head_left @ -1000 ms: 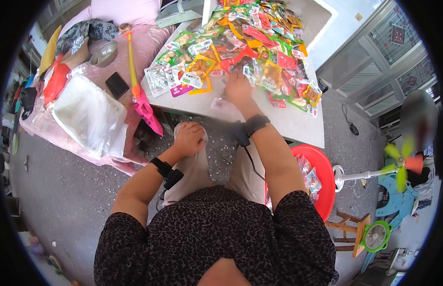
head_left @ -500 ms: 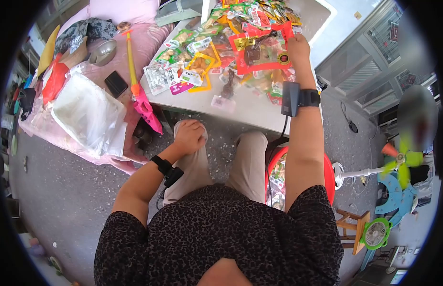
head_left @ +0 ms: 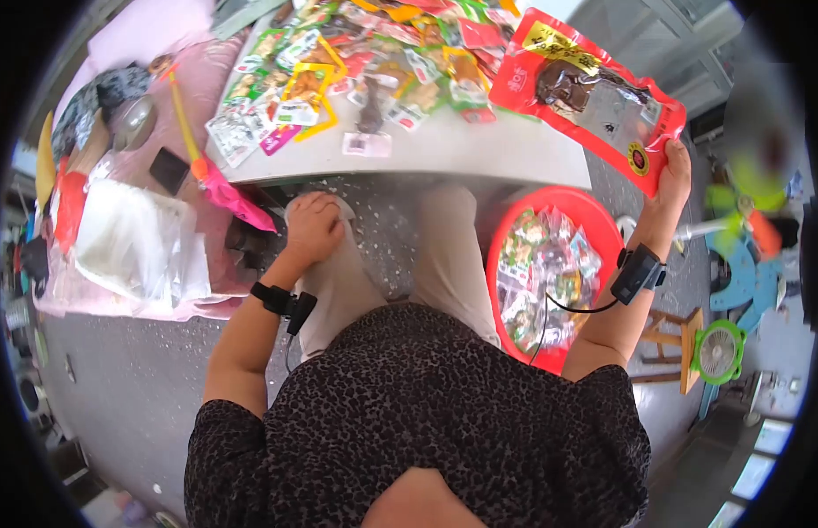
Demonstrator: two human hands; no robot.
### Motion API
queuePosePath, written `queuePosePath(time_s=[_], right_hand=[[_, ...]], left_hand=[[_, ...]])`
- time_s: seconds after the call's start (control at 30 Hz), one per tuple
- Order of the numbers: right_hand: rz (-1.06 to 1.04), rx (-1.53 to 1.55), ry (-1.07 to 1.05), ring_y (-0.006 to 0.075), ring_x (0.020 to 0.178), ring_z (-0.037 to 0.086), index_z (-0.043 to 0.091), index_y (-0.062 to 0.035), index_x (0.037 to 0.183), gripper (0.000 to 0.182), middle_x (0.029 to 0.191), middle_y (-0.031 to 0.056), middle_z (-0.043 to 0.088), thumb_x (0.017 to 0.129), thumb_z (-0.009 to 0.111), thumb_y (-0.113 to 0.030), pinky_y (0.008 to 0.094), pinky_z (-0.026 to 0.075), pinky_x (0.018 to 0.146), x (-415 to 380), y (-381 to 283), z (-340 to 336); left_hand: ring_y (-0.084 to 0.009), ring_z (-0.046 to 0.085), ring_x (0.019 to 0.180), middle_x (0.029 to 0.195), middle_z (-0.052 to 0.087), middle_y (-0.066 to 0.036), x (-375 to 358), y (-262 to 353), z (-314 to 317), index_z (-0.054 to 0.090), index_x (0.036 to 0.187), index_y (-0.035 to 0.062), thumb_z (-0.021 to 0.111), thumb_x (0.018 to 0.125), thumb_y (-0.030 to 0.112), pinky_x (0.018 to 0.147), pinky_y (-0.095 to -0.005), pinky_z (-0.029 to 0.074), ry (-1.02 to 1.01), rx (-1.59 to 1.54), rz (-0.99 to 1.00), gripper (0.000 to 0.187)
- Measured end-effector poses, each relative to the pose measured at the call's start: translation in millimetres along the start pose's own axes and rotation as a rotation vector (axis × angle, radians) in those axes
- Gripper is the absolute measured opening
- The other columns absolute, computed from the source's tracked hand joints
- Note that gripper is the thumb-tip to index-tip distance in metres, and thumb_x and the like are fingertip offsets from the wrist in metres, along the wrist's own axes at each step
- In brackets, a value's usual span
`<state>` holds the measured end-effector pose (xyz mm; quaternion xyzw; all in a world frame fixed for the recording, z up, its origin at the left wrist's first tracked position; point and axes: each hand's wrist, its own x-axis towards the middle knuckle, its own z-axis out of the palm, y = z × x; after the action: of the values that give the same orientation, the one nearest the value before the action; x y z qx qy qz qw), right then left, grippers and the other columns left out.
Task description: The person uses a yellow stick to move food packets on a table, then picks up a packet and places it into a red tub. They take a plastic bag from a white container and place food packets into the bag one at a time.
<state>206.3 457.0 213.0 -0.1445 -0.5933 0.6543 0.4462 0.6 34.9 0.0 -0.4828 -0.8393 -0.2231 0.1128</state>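
Note:
My right hand (head_left: 675, 174) is closed on the lower right corner of a large red snack packet (head_left: 613, 123). A clear window in the packet shows dark brown food inside. The packet is tilted, in the air to the right of the table and above the red tub (head_left: 605, 218). Small snack packets (head_left: 550, 282) lie in that tub. My left hand (head_left: 316, 227) holds nothing and lies on my knee, fingers stretched over it. On the white table (head_left: 488, 148) is a heap of colourful snack packets (head_left: 374, 62), with one small clear-ended packet (head_left: 367, 143) near the front edge.
At left, a pink-covered surface (head_left: 66, 295) bears a white plastic-wrapped stack (head_left: 132, 238), a phone (head_left: 169, 170), a metal bowl (head_left: 134, 123) and a pink-and-yellow long object (head_left: 237, 198). To the right stand a wooden stool (head_left: 691, 348), a green fan (head_left: 718, 351) and a blue chair (head_left: 735, 268).
My right hand has carried the red packet from over the heap to the right, out past the table's edge. The view has shifted, showing more of the tub. My left hand stays on my knee.

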Motion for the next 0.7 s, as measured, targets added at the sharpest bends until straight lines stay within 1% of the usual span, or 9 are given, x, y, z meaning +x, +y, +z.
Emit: queuePosePath(time_s=[0.13, 0.17, 0.27, 0.37, 0.47, 0.53, 0.57, 0.67, 0.7], right_hand=[[-0.012, -0.171, 0.289, 0.0302, 0.084, 0.056, 0.043, 0.0073, 0.087, 0.016, 0.089, 0.0205, 0.054, 0.083, 0.033, -0.005, 0.0378, 0.05, 0.067, -50, -13, -74], [-0.001, -0.251, 0.351, 0.0237, 0.078, 0.057, 0.045, 0.006, 0.086, 0.017, 0.088, 0.0194, 0.055, 0.082, 0.035, -0.007, 0.0316, 0.048, 0.065, -62, -15, -88], [0.004, -0.471, 0.495, 0.0171, 0.069, 0.056, 0.048, 0.004, 0.086, 0.017, 0.084, 0.016, 0.056, 0.081, 0.038, -0.009, 0.0248, 0.045, 0.061, -91, 0, -146], [0.039, -0.625, 0.552, 0.013, 0.064, 0.053, 0.051, 0.0018, 0.08, 0.015, 0.076, 0.0106, 0.057, 0.078, 0.041, -0.009, 0.023, 0.041, 0.058, -123, 10, -162], [0.109, -0.946, 0.599, 0.0151, 0.064, 0.055, 0.054, -0.0008, 0.073, 0.011, 0.071, 0.008, 0.057, 0.073, 0.045, -0.008, 0.0253, 0.042, 0.059, -141, 61, -252], [-0.063, -1.952, 0.102, 0.0174, 0.063, 0.055, 0.056, -0.0046, 0.068, 0.01, 0.069, 0.0077, 0.057, 0.07, 0.048, -0.011, 0.0274, 0.042, 0.058, -162, 82, -286], [-0.163, -2.412, -0.232, 0.0185, 0.062, 0.056, 0.056, -0.0066, 0.066, 0.009, 0.068, 0.0076, 0.058, 0.069, 0.05, -0.013, 0.0285, 0.042, 0.058, -172, 93, -300], [0.106, -2.496, -0.224, 0.0205, 0.056, 0.054, 0.056, -0.0115, 0.06, 0.01, 0.061, 0.005, 0.056, 0.066, 0.051, -0.017, 0.0304, 0.042, 0.053, -195, 140, -337], [0.12, -2.479, -0.204, 0.0189, 0.052, 0.053, 0.054, -0.013, 0.056, 0.013, 0.055, 0.0031, 0.054, 0.067, 0.05, -0.018, 0.0303, 0.041, 0.048, -205, 181, -399]], left_hand=[[-0.0239, 0.045, 0.096, 0.092, 0.053, -0.005, 0, 4, 1, 0.054, 0.074, 0.0076, 0.054, 0.06, 0.017, 0.084, -0.0376, 0.031, -0.029, 0.029, 0.007, 0.017], [-0.024, 0.045, 0.096, 0.092, 0.053, -0.005, 1, 3, 2, 0.054, 0.075, 0.0077, 0.054, 0.06, 0.017, 0.084, -0.0375, 0.031, -0.017, 0.037, 0.007, 0.017], [-0.0243, 0.045, 0.097, 0.093, 0.052, -0.005, 1, 1, 5, 0.054, 0.076, 0.0076, 0.055, 0.061, 0.018, 0.084, -0.0373, 0.031, -0.028, 0.046, 0.032, 0.018], [-0.0241, 0.044, 0.097, 0.093, 0.052, -0.005, 3, 2, 5, 0.054, 0.077, 0.0073, 0.054, 0.061, 0.017, 0.084, -0.0373, 0.031, -0.039, 0.063, 0.042, 0.018], [-0.024, 0.044, 0.097, 0.093, 0.052, -0.005, 4, 5, 4, 0.054, 0.077, 0.0071, 0.054, 0.061, 0.016, 0.084, -0.0373, 0.031, -0.042, 0.062, 0.041, 0.018], [-0.024, 0.044, 0.097, 0.093, 0.052, -0.005, 3, 6, 5, 0.054, 0.077, 0.007, 0.054, 0.061, 0.016, 0.084, -0.0376, 0.031, -0.047, 0.059, 0.046, 0.018], [-0.024, 0.044, 0.097, 0.093, 0.052, -0.005, 2, 6, 4, 0.055, 0.077, 0.007, 0.054, 0.061, 0.016, 0.084, -0.0378, 0.031, -0.045, 0.062, 0.05, 0.018], [-0.024, 0.044, 0.097, 0.092, 0.052, -0.005, 1, 5, 6, 0.054, 0.076, 0.0072, 0.054, 0.061, 0.016, 0.083, -0.0386, 0.031, -0.042, 0.062, 0.057, 0.018], [-0.024, 0.044, 0.096, 0.092, 0.052, -0.005, -1, 2, 5, 0.054, 0.075, 0.0073, 0.055, 0.061, 0.016, 0.083, -0.0389, 0.031, -0.034, 0.072, 0.046, 0.017]])
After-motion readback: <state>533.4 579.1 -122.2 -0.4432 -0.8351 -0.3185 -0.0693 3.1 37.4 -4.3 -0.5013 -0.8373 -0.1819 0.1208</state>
